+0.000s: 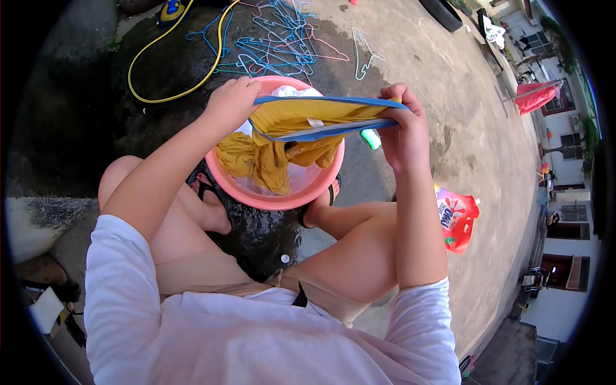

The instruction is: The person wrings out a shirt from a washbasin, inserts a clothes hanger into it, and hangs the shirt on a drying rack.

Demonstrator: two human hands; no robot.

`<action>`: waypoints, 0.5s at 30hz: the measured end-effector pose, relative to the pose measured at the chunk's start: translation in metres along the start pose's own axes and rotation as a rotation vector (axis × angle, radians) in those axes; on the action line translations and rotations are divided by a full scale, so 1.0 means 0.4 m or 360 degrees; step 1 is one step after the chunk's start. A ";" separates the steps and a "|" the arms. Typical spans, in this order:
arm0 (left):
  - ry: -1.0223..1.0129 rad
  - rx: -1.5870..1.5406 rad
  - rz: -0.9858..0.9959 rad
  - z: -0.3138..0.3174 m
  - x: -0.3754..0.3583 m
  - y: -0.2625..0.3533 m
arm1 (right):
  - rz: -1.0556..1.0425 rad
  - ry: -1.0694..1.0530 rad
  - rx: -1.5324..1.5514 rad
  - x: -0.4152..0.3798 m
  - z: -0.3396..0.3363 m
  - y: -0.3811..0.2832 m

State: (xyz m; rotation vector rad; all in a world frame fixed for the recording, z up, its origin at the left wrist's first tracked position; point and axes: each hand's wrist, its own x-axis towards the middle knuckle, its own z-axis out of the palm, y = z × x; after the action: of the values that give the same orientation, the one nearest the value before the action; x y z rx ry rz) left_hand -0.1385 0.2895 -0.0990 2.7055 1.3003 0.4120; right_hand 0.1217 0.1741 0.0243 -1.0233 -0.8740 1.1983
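Note:
A wet yellow garment with a blue band (pixel 298 119) is stretched between my hands, its opening facing me and a small white label inside. My left hand (pixel 234 101) is closed on the left end of the band. At the right end, my right hand (pixel 405 131) grips the band between thumb and fingers. The garment's lower part hangs into a pink basin (pixel 276 203) on the ground between my feet. Sudsy water and some white cloth (pixel 296 92) show inside the basin.
Several wire hangers (pixel 276 48) lie tangled beyond the basin, beside a yellow hose (pixel 133 80). A green-and-white object (pixel 370 138) sits right of the basin. A red detergent pouch (pixel 458 221) stands by my right leg. A small white cap (pixel 285 258) lies on the wet ground.

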 end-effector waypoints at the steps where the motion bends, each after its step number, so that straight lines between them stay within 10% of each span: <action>1: -0.0139 0.0054 -0.0124 0.017 0.000 -0.008 | -0.0041 0.0015 0.0010 0.003 -0.006 -0.002; 5: -0.1264 -0.1659 -0.0907 -0.038 0.013 0.017 | -0.0095 0.0078 0.0038 0.007 -0.028 -0.004; 15: -0.0446 -0.2784 -0.0955 -0.088 -0.010 0.057 | 0.0060 0.0006 -0.0687 0.013 -0.050 -0.013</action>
State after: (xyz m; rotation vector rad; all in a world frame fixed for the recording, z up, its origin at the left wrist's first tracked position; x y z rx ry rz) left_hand -0.1341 0.2713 -0.0611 0.8461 0.8084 0.6054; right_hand 0.1430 0.1758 0.0232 -1.3913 -1.1442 1.0596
